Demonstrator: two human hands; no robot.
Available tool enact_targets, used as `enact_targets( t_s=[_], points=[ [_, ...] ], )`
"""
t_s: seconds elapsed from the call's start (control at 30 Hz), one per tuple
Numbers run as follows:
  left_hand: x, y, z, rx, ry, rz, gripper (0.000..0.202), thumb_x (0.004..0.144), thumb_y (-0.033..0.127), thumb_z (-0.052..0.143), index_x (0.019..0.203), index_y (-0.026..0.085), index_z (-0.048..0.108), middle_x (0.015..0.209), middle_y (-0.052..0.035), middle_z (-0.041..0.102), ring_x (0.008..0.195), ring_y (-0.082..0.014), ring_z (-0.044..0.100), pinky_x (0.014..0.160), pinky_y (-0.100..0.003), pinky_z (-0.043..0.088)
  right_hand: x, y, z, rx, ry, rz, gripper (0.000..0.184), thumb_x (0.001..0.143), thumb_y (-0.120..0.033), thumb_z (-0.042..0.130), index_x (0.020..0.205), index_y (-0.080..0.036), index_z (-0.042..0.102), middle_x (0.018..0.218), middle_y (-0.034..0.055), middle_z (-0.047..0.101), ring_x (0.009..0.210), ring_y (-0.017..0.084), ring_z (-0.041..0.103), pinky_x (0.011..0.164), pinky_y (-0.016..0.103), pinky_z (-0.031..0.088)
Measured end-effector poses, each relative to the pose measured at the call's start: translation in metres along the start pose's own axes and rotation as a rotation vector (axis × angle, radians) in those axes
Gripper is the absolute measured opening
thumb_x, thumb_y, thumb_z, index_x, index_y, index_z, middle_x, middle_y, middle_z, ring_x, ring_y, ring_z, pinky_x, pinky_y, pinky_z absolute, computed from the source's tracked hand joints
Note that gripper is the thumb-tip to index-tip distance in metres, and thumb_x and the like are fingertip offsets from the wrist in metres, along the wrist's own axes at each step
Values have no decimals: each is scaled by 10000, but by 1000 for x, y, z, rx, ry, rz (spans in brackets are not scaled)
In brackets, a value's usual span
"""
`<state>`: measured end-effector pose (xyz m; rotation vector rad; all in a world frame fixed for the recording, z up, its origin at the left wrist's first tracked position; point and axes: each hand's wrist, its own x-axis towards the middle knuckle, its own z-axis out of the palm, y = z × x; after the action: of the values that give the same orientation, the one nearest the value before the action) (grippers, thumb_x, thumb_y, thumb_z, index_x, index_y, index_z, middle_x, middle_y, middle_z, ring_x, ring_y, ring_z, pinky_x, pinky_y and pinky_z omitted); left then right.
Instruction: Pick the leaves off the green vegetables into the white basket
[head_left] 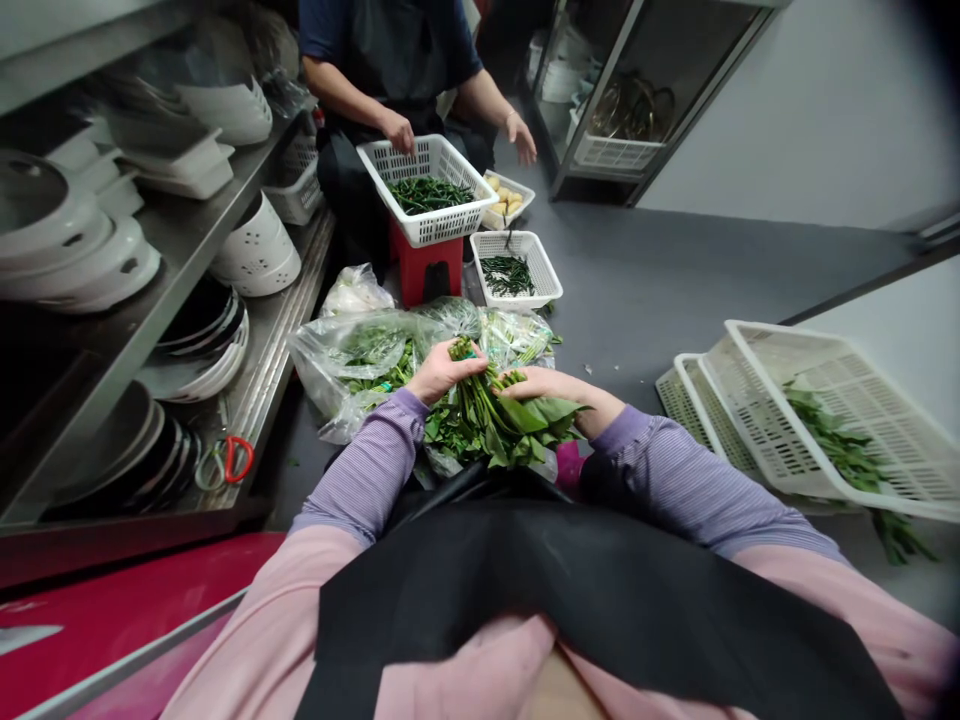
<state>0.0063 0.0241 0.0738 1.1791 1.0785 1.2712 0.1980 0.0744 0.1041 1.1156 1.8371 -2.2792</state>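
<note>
A bunch of leafy green stalks (491, 425) lies over my lap, stem ends pointing away from me. My left hand (442, 370) is closed around the stem ends of the bunch. Resting on the leaves just to the right, my right hand (536, 383) has its fingers curled on the greens. Clear plastic bags of more greens (360, 365) sit on the floor right behind the bunch.
Another person sits opposite, hands at a white basket of greens (429, 190) on a red stool (426, 268). A smaller white basket (516, 268) stands beside it. Tilted white baskets (817, 420) hold greens at right. Steel shelves (210, 260) of dishes line the left; scissors (229, 460) lie there.
</note>
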Motion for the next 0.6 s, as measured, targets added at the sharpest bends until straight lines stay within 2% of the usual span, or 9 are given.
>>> enact_targets(
  t_s=[0.1, 0.3, 0.37, 0.43, 0.53, 0.6],
  points=[
    [1, -3, 0, 7, -25, 5, 337, 614, 388, 735, 716, 102, 590, 641, 7, 559, 603, -88, 485, 636, -231, 390, -4, 2, -6, -32, -20, 3, 197, 631, -325, 668, 768, -184, 662, 731, 0, 638, 632, 124, 569, 653, 244, 457],
    [6, -9, 2, 25, 60, 21, 327, 616, 391, 726, 685, 107, 581, 619, 7, 558, 590, -92, 491, 613, -231, 399, -4, 4, 6, -12, 156, -42, 108, 641, -300, 616, 641, -194, 631, 596, -14, 592, 534, 117, 525, 568, 242, 433],
    [4, -7, 6, 70, 115, 45, 311, 625, 383, 719, 685, 110, 583, 619, 5, 561, 588, -92, 492, 606, -228, 400, 0, 6, 10, -2, 275, -74, 104, 628, -288, 608, 654, -187, 617, 563, -29, 576, 505, 105, 500, 535, 230, 413],
    [1, -3, 10, 122, 179, 87, 295, 634, 377, 711, 691, 116, 585, 624, 6, 564, 584, -89, 490, 601, -225, 400, 6, 11, 9, 42, 457, -134, 98, 613, -266, 596, 656, -178, 602, 553, -39, 570, 495, 95, 486, 515, 219, 398],
    [-3, 3, 18, 209, 238, 162, 268, 644, 363, 701, 698, 124, 593, 638, 3, 574, 580, -84, 485, 593, -217, 395, 16, 23, -6, 213, 804, -166, 101, 635, -269, 536, 587, -180, 537, 505, -39, 534, 471, 95, 469, 503, 224, 399],
    [-3, 3, 20, 241, 262, 177, 252, 642, 351, 700, 701, 127, 602, 647, -3, 586, 586, -85, 493, 600, -217, 398, 18, 31, -23, 276, 937, -181, 151, 670, -296, 489, 560, -193, 488, 472, -38, 505, 459, 104, 470, 505, 235, 415]
  ],
)
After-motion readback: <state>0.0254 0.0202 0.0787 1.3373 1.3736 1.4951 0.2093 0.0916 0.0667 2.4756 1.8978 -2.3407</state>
